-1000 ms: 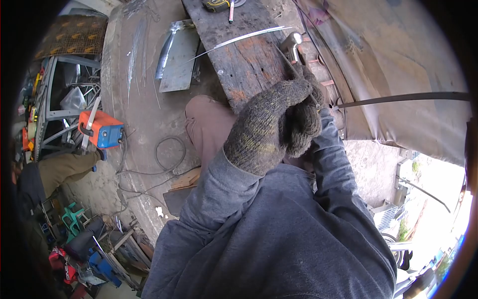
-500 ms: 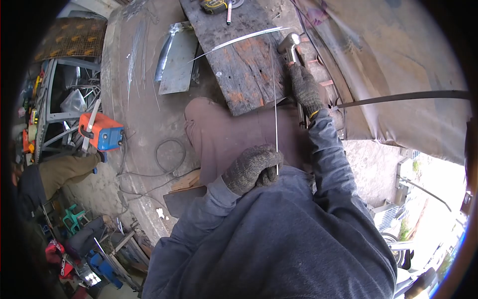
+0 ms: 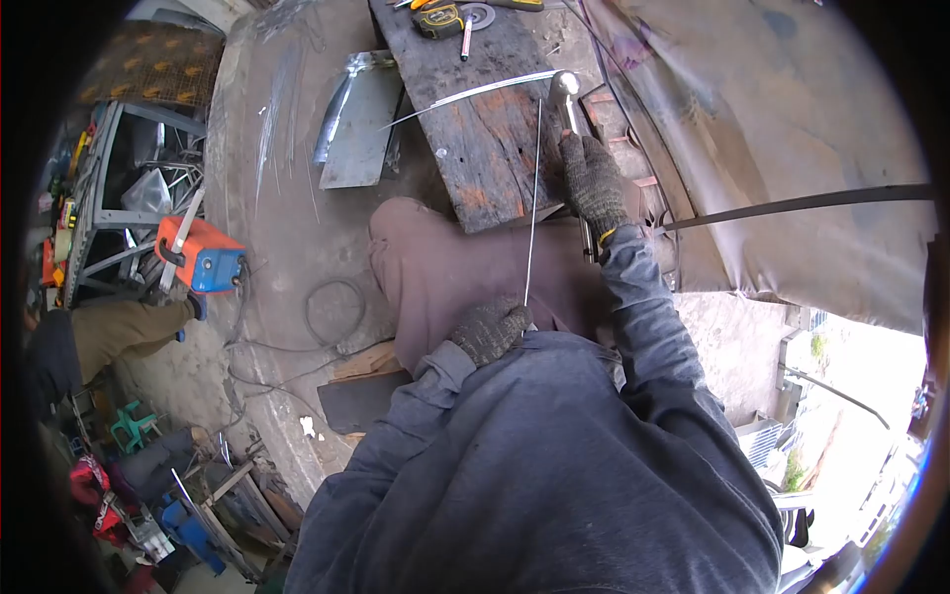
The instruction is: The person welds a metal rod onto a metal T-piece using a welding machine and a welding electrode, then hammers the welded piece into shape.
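My left hand (image 3: 492, 332), in a dark knit glove, is closed around the lower end of a thin straight metal rod (image 3: 534, 203) near my waist. The rod points away from me, its far end over the dark wooden plank (image 3: 475, 183). My right hand (image 3: 592, 186), gloved too, is wrapped around the handle of a hammer (image 3: 567, 87) beside the plank's right edge. The shiny hammer head lies beyond my fingers, and the handle end shows below the hand. Several thin, slightly curved rods (image 3: 485, 92) lie across the plank.
On the plank's far end are a tape measure (image 3: 438, 20), a marker (image 3: 467, 42) and a disc (image 3: 481, 16). Left of it lies a metal sheet (image 3: 354, 139). An orange-blue machine (image 3: 203, 255) with a cable (image 3: 332, 282) and another person (image 3: 124, 337) are further left. A tarp (image 3: 772, 139) hangs right.
My left hand has drawn back toward my waist with the rod, whose near end has swung left. My right hand has shifted slightly left and nearer with the hammer. The camera view has moved slightly.
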The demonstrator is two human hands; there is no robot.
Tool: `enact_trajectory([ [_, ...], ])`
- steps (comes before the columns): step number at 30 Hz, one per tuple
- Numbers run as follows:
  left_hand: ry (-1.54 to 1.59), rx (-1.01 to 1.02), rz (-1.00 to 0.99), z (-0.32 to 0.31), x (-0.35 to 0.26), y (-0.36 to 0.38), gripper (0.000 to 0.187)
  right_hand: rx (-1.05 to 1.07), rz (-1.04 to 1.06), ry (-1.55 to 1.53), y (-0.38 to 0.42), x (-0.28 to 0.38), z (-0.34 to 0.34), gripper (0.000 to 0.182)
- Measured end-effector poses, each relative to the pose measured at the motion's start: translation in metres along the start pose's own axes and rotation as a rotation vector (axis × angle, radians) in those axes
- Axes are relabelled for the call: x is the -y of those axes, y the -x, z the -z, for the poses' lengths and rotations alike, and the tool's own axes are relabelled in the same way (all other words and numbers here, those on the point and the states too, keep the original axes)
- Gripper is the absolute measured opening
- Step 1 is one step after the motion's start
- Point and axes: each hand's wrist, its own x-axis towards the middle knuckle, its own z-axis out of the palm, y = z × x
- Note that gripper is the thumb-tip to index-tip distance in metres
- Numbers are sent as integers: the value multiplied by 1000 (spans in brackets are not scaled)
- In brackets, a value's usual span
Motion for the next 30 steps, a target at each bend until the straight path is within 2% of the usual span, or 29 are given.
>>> enact_trajectory([
  [2,81,3,78,-5,-1,3,29,-31,75,-23,4,2,-4,50],
  [4,-96,-237,-129,-14,5,3,18,-75,256,38,2,2,-8,47],
  [5,-98,-239,-130,-17,13,1,18,-76,259,36,-2,-1,-12,47],
  [7,-239,-243,-324,-18,22,-2,18,-52,179,113,-11,-4,-20,46],
  [8,-240,-246,-326,-20,26,-3,18,-53,182,114,-16,-7,-21,46],
  [10,-115,-165,-165,-15,19,-3,16,62,138,165,-20,6,-11,48],
  [11,-115,-166,-168,-14,19,-2,16,60,139,167,-19,11,-7,48],
  [13,-378,-209,-413,-14,20,0,16,37,94,18,-11,20,-1,53],
  [17,-330,-180,-422,-16,23,0,17,-36,143,46,-8,9,-10,55],
  [19,-90,-59,-111,-10,16,-3,27,14,85,127,-12,12,-5,53],
  [23,-96,-30,-119,-10,10,-1,28,-16,82,100,-10,6,-10,51],
  [25,137,-46,121,-6,-5,2,18,50,187,113,-21,1,-13,46],
  [26,132,-46,122,-8,1,1,18,47,187,109,-18,-3,-15,46],
  [28,-107,-102,-103,-13,19,-3,19,-88,148,56,-10,8,-15,39],
  [29,-114,-107,-100,-16,27,-3,19,-88,152,48,-16,6,-17,39],
  [30,-219,-173,-241,-21,32,-4,18,-7,207,117,-25,-4,-18,37],
])
